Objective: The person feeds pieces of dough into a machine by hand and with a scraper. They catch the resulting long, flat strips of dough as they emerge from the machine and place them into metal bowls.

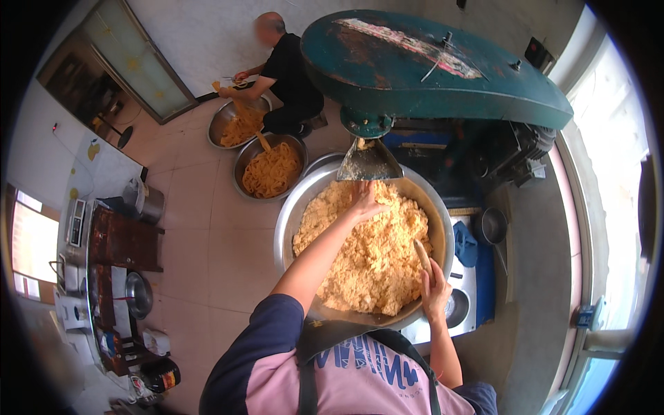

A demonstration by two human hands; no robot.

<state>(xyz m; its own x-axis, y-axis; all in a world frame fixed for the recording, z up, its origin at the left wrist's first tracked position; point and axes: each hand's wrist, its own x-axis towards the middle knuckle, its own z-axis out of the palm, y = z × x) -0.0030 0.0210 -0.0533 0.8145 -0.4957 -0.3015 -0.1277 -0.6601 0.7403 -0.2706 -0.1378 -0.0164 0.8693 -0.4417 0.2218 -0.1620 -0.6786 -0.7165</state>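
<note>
A large metal basin in front of me is heaped with crumbly yellow dough. My left hand reaches across into the far part of the heap, just below the metal chute of a green machine. Its thumb points to the right; the fingertips are hidden at the chute's lip, so I cannot see whether it grasps dough. At the basin's right side, my right hand grips a wooden stick, whose far end rests against the dough.
Beyond the basin, a person in black sits low, holding noodle strips and what looks like scissors over a metal bowl. Another bowl of wide noodles stands nearer. A pan and blue cloth lie right; a wooden cabinet stands left.
</note>
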